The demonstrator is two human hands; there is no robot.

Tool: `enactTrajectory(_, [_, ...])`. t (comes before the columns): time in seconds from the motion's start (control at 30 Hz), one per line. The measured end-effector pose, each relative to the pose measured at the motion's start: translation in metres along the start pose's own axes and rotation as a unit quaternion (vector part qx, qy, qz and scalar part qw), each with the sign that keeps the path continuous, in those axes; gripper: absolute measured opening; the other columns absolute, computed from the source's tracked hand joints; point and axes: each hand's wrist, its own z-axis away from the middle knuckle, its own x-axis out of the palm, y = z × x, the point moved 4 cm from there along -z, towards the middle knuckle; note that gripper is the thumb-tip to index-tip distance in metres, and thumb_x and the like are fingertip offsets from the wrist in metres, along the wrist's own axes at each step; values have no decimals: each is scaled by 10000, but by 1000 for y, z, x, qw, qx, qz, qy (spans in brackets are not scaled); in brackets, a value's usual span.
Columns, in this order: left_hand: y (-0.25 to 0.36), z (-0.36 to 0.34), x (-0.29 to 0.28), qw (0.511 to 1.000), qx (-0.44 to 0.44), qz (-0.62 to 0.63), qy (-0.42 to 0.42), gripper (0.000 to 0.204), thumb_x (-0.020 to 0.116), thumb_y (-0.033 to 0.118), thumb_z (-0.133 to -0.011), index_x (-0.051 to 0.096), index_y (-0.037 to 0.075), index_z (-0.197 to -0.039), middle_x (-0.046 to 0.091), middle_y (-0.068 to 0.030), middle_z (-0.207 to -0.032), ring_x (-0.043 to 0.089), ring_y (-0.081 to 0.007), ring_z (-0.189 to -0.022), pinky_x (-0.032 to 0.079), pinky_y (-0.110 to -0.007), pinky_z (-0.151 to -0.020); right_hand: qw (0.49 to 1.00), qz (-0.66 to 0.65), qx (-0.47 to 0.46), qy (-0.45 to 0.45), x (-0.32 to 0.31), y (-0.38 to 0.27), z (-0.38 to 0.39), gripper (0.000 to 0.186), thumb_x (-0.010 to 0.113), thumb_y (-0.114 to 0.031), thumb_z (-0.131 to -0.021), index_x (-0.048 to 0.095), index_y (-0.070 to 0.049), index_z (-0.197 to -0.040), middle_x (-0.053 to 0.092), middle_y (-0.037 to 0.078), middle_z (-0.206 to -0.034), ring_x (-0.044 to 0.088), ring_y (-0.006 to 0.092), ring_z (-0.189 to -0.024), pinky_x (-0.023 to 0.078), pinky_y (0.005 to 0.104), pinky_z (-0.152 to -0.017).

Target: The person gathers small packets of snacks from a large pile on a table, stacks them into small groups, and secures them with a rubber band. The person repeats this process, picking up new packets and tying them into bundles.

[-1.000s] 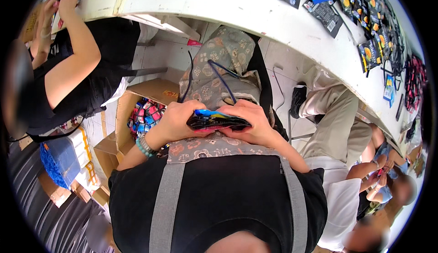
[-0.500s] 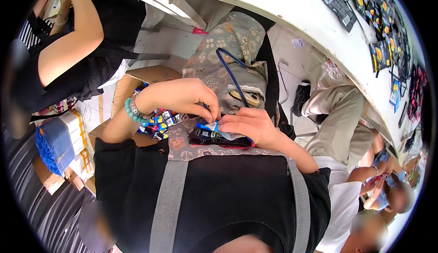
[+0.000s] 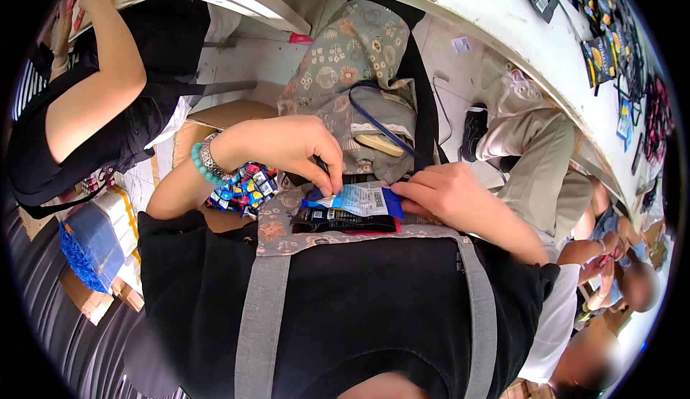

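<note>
Sitting remote here, I've got a flat, light-blue plastic packet (image 3: 359, 199) near dead centre, over a flat black packet with a pinkish edge (image 3: 345, 223) on the grey floral cloth apron (image 3: 273, 231). My left hand (image 3: 298, 147) is at its ten o'clock, fingers pinching its left end. Right hand's (image 3: 460, 194) at three, fingers curled by the dark-blue end, can't tell if they're gripping. Brown cardboard carton (image 3: 237, 113) at nine.
</note>
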Motion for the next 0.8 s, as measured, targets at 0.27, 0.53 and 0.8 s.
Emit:
enactTrajectory(0.27, [-4,1,-2,1000,2,5,-14,116,714,129,-783,708,45,-863,695,-59,-831,659,-163,-770,496,-276,-671,998,33,-59,-2,-19,1,-4,180,712,-152,-656,664,-79,-814,564,6,-707,554,191,-747,431,317,-641])
enactTrajectory(0.53, [1,0,-2,1000,14,-2,-3,107,680,106,-811,680,36,-891,685,-69,-850,652,-199,-793,495,-302,-696,989,129,-66,36,-37,2,-6,181,638,-136,-641,651,-83,-814,587,10,-749,570,201,-812,432,333,-745])
enactTrajectory(0.8, [0,1,10,990,-2,-34,137,106,682,118,-812,654,36,-873,680,-70,-835,649,-207,-788,490,-309,-702,975,58,-203,73,-2,15,-68,108,641,-183,-649,584,-95,-673,563,-3,-670,547,175,-736,419,302,-727])
